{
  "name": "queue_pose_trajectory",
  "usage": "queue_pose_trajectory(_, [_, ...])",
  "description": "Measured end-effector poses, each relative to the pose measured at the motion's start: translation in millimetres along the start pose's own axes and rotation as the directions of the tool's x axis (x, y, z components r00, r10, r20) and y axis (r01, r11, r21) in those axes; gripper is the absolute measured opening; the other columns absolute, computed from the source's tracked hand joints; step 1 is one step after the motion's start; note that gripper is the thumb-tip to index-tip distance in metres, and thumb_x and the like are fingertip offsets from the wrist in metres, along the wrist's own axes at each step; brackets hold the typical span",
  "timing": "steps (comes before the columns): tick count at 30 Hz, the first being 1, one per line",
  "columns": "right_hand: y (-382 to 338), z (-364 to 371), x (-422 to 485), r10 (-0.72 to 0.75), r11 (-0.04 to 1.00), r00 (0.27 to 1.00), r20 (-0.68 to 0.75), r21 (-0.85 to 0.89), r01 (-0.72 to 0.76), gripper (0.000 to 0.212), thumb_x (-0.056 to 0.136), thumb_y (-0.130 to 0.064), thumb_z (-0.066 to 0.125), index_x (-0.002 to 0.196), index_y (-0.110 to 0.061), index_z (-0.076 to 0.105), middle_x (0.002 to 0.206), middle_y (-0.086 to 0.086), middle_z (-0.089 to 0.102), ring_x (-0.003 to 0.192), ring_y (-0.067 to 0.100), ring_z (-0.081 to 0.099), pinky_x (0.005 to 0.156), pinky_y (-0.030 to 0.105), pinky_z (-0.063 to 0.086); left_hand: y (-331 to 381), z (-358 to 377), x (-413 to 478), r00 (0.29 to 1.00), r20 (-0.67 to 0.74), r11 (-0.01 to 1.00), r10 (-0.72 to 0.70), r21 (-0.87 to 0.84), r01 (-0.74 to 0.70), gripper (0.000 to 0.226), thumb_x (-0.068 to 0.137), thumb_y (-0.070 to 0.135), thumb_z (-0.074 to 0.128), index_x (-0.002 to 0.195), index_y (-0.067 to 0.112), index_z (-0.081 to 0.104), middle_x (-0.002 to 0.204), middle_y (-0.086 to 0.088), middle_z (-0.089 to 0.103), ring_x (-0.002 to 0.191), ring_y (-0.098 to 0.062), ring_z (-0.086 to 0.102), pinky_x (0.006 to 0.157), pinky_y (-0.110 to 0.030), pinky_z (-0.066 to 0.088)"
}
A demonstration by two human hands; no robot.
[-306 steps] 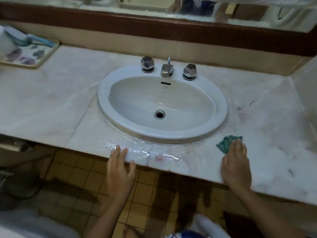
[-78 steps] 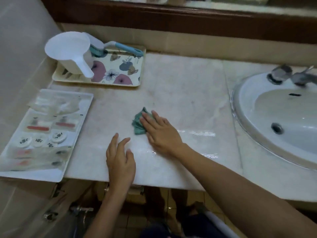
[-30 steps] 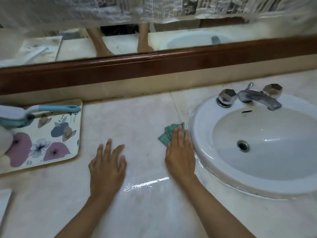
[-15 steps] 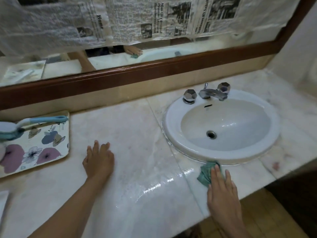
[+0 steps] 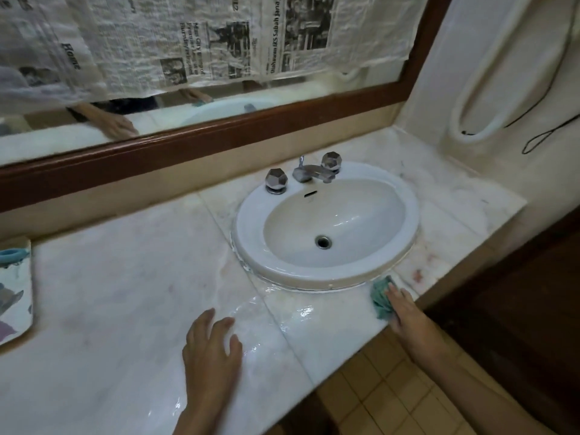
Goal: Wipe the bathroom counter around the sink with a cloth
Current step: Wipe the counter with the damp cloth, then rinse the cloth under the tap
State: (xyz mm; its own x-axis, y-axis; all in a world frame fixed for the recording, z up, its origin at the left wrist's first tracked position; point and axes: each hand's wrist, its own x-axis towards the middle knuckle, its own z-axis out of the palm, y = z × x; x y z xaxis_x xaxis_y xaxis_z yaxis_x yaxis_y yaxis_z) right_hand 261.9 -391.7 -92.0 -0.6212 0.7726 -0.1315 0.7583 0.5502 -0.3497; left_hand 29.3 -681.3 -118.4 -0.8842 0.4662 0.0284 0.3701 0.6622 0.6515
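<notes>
The right grip (image 5: 405,312), a bare hand, lies flat with its fingers straight and close together, pressing down on the small crumpled teal cloth (image 5: 380,296) rather than pinching it. The cloth sits at the front right of the pale marble bench (image 5: 125,277), just beside the near rim of the oval white ceramic sink (image 5: 248,233) and close to the bench's front edge. The left grip (image 5: 212,343), also bare, rests palm-down with fingers spread on the bench, left of the sink's front, holding nothing (a brace, it seems, not a working hand). Between the two a glossy wet streak (image 5: 276,312) runs along the front of the basin.

The step in hand looks to be the pass round the sink's front right corner. To do it well, keep the palm flat so the whole cloth bears on the stone. Follow the curve of the rim closely so the seam where basin meets marble is caught. With the cloth so near the edge, steer the pressure inward, or water may be pushed off onto the tiled floor. The pinkish marks (image 5: 417,274) just beyond the cloth probably want firmer, overlapping strokes.
</notes>
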Motion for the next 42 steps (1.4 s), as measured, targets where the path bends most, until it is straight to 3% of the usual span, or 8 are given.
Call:
queue_pose_trajectory(4, [-14.7,-25.4,-5.3,0.198,0.917,0.953,-0.228,0.385,-0.099,0.043,0.085,0.007,0.059,0.125,-0.008,0.062,0.099,0.011,0.071,0.078,0.019,0.062,0.07,0.023,0.048,4.9,-1.6,5.3,0.998,0.016,0.999,-0.052,0.012,0.052,0.026,0.078,0.027,0.063,0.103,0.032,0.067,0.138,0.0,0.048,0.133,-0.023,0.034,0.104,-0.047,0.031])
queue_pose_trajectory(8, [-35.5,-55.7,13.8,0.415,0.324,0.905,0.093,0.914,-0.243,0.021,0.085,0.012,0.056,0.099,0.003,0.069,0.065,0.004,0.07,0.054,0.016,0.063,0.045,0.019,0.05,34.9,14.4,12.5,0.983,-0.063,0.984,0.171,-0.037,-0.174,0.033,0.066,0.042,0.048,0.098,0.04,0.058,0.121,0.003,0.059,0.104,-0.033,0.058,0.079,-0.047,0.049])
queue_pose_trajectory(14, [-37.0,-77.6,54.3,-0.31,-0.339,0.701,0.642,0.615,-0.712,0.073,0.041,0.008,0.076,0.111,0.02,0.06,0.113,0.044,0.054,0.086,0.051,0.065,0.064,0.051,0.06,138.3,54.3,14.8,0.761,0.029,0.761,0.648,0.005,-0.648,0.064,0.079,0.028,0.063,0.14,0.027,0.044,0.155,0.0,0.035,0.138,-0.018,0.04,0.098,-0.03,0.039])
queue_pose_trajectory(19, [-31.1,-105.4,97.7,-0.718,0.012,0.297,0.63,0.438,-0.899,0.065,0.071,0.002,0.05,0.133,-0.015,0.054,0.125,0.031,0.049,0.104,0.046,0.054,0.089,0.055,0.048,206.4,72.1,58.2,0.545,0.216,0.52,0.81,0.166,-0.838,0.076,0.079,0.033,0.066,0.148,0.024,0.035,0.161,-0.005,0.023,0.148,-0.026,0.022,0.101,-0.039,0.038])
queue_pose_trajectory(28, [-52.1,-148.6,179.2,-0.537,0.754,-0.226,0.813,0.342,-0.561,0.015,0.086,-0.011,0.055,0.071,-0.015,0.055,0.058,-0.005,0.046,0.037,-0.001,0.036,0.037,0.011,0.027,260.5,70.6,116.6,0.474,0.237,0.429,0.848,0.217,-0.877,0.081,0.074,0.032,0.077,0.141,0.013,0.036,0.129,-0.006,0.059,0.117,-0.021,0.056,0.087,-0.038,0.048])
queue_pose_trajectory(33, [-65.0,-168.9,195.7,-0.307,0.927,-0.124,0.944,0.267,-0.265,0.013,0.086,-0.013,0.057,0.075,-0.017,0.05,0.049,-0.006,0.033,0.034,0.002,0.027,0.035,0.013,0.021,283.6,62.5,132.1,0.512,0.354,0.471,0.782,0.202,-0.859,0.059,0.067,0.045,0.075,0.114,0.015,0.057,0.092,0.003,0.07,0.076,-0.019,0.065,0.051,-0.023,0.042])
queue_pose_trajectory(38, [-85.3,-165.9,210.8,-0.319,0.933,0.57,0.757,0.144,0.33,0.027,0.07,-0.015,0.077,0.059,-0.007,0.053,0.049,0.009,0.05,0.037,0.021,0.042,0.044,0.024,0.038,337.0,62.0,151.9,0.772,0.491,0.474,0.405,0.609,-0.636,0.023,0.082,0.031,0.063,0.094,0.011,0.067,0.085,-0.01,0.067,0.068,-0.034,0.058,0.058,-0.031,0.034])
queue_pose_trajectory(42, [-94.5,-159.9,224.1,-0.427,0.845,0.758,0.493,-0.08,0.528,0.012,0.07,-0.01,0.066,0.073,-0.01,0.054,0.075,0.005,0.061,0.043,0.023,0.054,0.039,0.022,0.042,356.7,66.4,169.9,0.826,0.531,0.632,0.19,0.577,-0.517,0.007,0.082,0.023,0.058,0.087,0.019,0.06,0.077,-0.003,0.051,0.072,-0.028,0.051,0.062,-0.031,0.038])
